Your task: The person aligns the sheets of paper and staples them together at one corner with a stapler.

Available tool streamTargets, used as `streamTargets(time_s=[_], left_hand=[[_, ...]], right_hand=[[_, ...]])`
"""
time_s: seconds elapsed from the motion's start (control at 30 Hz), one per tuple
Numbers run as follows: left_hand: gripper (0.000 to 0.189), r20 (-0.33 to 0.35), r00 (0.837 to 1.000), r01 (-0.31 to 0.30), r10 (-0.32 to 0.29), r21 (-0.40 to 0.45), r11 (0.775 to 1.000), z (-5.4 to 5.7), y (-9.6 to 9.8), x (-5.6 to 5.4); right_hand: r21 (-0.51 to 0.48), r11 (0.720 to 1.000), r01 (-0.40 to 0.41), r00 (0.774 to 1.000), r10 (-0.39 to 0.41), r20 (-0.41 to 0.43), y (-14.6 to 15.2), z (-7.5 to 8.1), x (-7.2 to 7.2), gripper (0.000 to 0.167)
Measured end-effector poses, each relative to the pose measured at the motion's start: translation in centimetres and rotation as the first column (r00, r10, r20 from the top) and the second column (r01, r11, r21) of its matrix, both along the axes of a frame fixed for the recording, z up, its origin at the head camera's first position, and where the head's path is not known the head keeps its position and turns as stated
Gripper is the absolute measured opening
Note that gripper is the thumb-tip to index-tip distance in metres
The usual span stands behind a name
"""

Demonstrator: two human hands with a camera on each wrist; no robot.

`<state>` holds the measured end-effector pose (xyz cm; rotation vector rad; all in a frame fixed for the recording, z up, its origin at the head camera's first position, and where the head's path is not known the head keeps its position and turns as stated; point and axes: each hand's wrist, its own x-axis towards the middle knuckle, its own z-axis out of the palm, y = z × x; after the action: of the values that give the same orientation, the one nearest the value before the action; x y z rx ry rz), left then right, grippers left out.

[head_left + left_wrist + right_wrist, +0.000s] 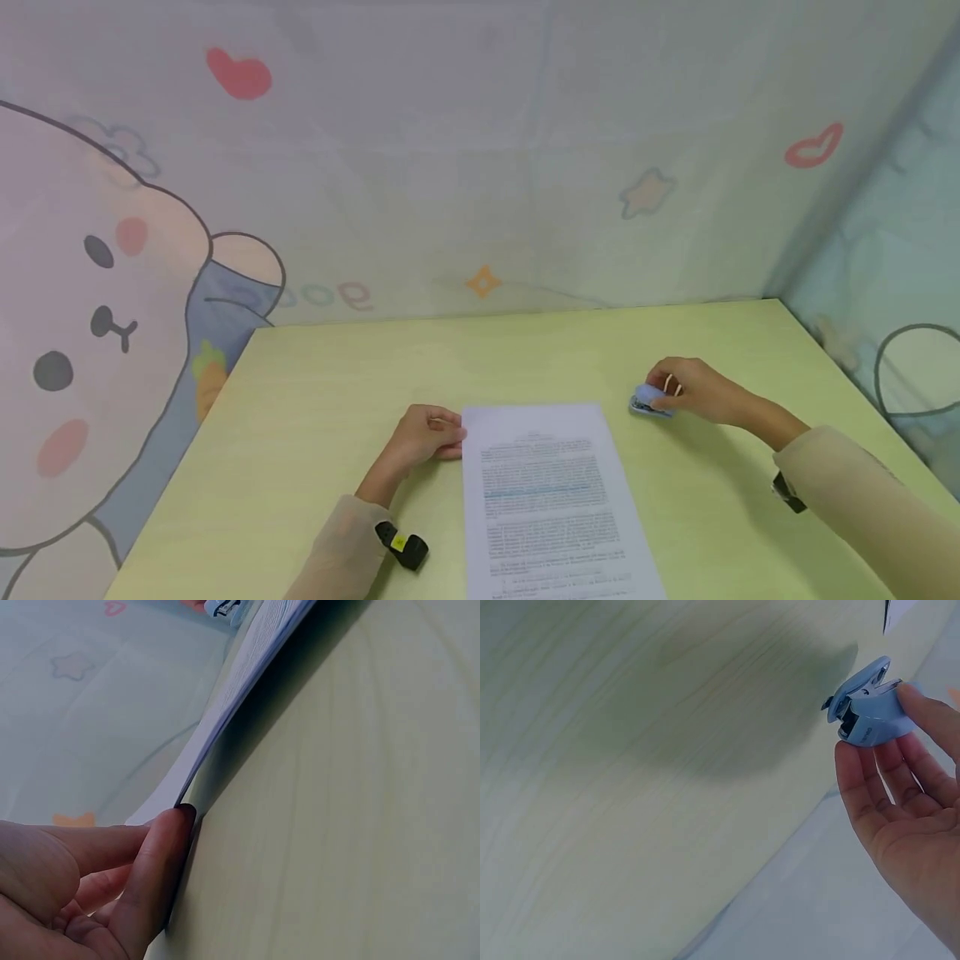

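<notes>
Printed sheets of paper (pixel 551 525) reach from the middle of the table to the bottom of the head view. My left hand (pixel 423 433) pinches their upper left corner between thumb and fingers. Seen from the left wrist, the paper's edge (pixel 214 724) stands raised, with a dark shadow under it. Off to the right of the paper, my right hand (pixel 701 390) holds a small light-blue stapler (pixel 648 394) between thumb and fingertips. In the right wrist view the stapler (pixel 877 716) is tilted, and a gap shows between its top and base.
A pale yellow-green wooden table (pixel 337 375) lies under both hands. Behind it hangs a printed cloth backdrop (pixel 420 167), and another cloth (pixel 922 275) hangs on the right side. A black wrist strap (pixel 402 546) sits over the left sleeve.
</notes>
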<state>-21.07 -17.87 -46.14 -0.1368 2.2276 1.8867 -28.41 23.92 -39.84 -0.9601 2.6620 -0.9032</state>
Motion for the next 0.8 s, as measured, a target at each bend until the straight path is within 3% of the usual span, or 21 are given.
streamTargets(time_s=[0.3, 0.8], left_hand=[[0.021, -0.007, 1.0, 0.006, -0.006, 0.005, 1.0, 0.0, -0.2, 0.1], [0.021, -0.013, 1.0, 0.017, -0.017, 0.016, 1.0, 0.1, -0.2, 0.1]], right_hand=[[-0.015, 0.999, 0.033, 0.999, -0.033, -0.042, 2.7, 0.4, 1.7, 0.023], [0.068, 0.989, 0.134, 0.988, -0.127, -0.093, 7.1, 0.0, 4.0, 0.018]])
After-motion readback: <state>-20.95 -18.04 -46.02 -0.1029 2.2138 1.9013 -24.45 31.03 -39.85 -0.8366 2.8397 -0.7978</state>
